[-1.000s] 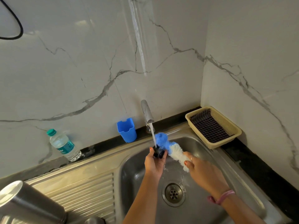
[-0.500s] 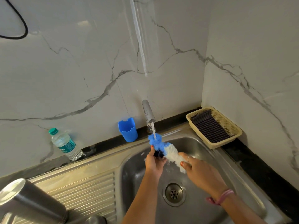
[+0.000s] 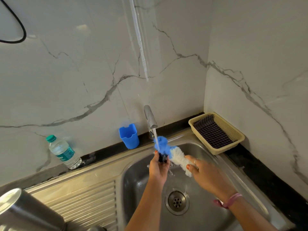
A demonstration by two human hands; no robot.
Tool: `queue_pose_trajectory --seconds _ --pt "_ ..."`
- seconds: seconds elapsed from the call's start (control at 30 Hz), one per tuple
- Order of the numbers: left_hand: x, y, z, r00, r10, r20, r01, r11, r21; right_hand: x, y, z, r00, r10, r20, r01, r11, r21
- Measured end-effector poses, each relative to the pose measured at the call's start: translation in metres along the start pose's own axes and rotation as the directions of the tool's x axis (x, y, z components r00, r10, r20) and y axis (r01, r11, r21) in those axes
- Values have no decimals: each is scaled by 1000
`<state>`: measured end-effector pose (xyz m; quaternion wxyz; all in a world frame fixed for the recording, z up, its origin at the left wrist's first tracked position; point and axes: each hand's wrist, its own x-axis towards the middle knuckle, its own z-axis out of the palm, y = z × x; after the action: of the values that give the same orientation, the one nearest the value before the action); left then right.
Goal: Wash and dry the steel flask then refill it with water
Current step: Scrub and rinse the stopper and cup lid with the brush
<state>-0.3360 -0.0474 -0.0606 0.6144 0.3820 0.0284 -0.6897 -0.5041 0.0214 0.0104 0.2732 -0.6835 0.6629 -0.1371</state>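
Note:
Over the steel sink (image 3: 136,189), my left hand (image 3: 158,169) grips a small black cap-like piece (image 3: 163,158) under the water running from the tap (image 3: 150,118). My right hand (image 3: 205,175) holds a blue and white bottle brush (image 3: 173,153) by its white bristles, its blue tip pressed against the black piece in the stream. The steel flask (image 3: 25,212) lies on its side at the bottom left, on the ribbed drainboard, partly cut off by the frame edge.
A plastic water bottle (image 3: 64,152) and a blue plastic cup (image 3: 129,135) stand on the black ledge behind the sink. A beige basket (image 3: 236,130) holding a dark checked cloth (image 3: 211,132) sits in the right corner. The drain (image 3: 177,201) lies below my hands.
The brush's blue tip has shifted slightly left under the stream and my right hand has slid along the white bristles. The left hand stays in place.

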Motion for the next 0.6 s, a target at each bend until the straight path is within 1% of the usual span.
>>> queue_pose_trajectory --seconds 0.07,0.13,0.2,0.3,0.4,0.6 --pt "2 0 -1 1000 -8 -8 7 1000 -23 -1 1 0 1000 -4 -5 4 1000 1" --pt "-2 -3 0 1000 -28 -1 28 999 -26 3 4 1 999 48 3 -48 999 16" --pt "-5 -4 1 1000 -29 2 29 999 -25 3 3 4 998 69 7 -69 997 34" --pt "-5 -1 1 1000 -19 17 20 1000 -25 -1 2 4 999 44 12 -44 998 42" --pt "-8 2 4 999 -29 37 30 999 -27 3 8 -1 997 73 3 -73 995 68" --pt "-6 2 5 999 -32 23 33 999 -6 -1 3 2 999 51 -14 -50 997 54"
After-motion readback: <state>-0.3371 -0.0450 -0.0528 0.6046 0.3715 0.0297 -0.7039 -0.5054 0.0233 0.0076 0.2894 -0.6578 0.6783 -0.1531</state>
